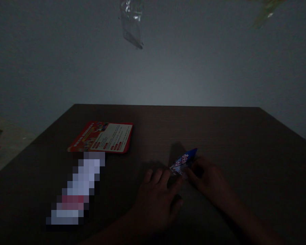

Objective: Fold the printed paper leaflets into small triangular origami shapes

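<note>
A small blue packet [184, 159] with white and reddish print stands tilted over the brown table, its upper corner pointing to the right. Its lower edge looks shiny and crumpled. My right hand [210, 178] pinches the packet at its right side between thumb and fingers. On the near left of it, my left hand [158, 197] lies palm down with its fingers apart, the fingertips at the packet's lower edge. The dim light hides whether those fingertips press on it.
A red printed card or flat package [112, 137] lies on the table [219, 126] at the left back. Nearer me is a long pale object [79, 190], blurred into blocks. Behind the table rises a grey wall [193, 68], with a clear plastic bag [132, 27] hanging in front.
</note>
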`<state>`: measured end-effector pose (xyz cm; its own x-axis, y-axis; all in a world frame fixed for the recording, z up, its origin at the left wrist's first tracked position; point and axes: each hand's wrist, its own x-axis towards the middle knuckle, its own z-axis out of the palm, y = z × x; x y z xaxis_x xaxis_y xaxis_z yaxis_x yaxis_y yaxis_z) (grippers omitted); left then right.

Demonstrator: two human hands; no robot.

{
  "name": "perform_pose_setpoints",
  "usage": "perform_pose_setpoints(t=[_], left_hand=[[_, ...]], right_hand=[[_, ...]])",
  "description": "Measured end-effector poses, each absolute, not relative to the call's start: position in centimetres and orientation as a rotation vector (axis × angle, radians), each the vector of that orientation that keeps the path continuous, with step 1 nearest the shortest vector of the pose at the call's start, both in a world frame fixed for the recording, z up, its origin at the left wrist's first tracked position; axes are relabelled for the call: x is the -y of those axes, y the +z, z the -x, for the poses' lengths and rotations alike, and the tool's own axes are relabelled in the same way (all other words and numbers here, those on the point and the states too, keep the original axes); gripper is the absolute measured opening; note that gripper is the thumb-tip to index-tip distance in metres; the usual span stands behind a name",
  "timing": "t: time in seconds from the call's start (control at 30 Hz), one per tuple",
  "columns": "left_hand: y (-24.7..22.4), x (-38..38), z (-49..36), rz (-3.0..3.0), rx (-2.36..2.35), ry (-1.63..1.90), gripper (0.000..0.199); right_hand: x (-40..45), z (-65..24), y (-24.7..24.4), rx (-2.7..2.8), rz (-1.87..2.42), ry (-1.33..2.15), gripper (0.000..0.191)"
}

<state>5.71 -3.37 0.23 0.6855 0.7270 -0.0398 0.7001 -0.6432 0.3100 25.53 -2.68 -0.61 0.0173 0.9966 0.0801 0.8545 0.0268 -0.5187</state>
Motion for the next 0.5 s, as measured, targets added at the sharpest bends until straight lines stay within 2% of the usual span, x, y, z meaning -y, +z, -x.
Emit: perform_pose_setpoints(t=[0.2,0.5], left_hand=[[0.04,3.76,-5.66,-2.601,-1.13,0.182,0.054],[-0.23,3.81,-5.64,-2.619,-1.155,0.199,0.056]], right_hand=[[2.73,-25.16,-0.93,1.894,1.842,0.42,0.029],[2.79,-25.09,-1.16,1.939,1.809,0.385,0.028]])
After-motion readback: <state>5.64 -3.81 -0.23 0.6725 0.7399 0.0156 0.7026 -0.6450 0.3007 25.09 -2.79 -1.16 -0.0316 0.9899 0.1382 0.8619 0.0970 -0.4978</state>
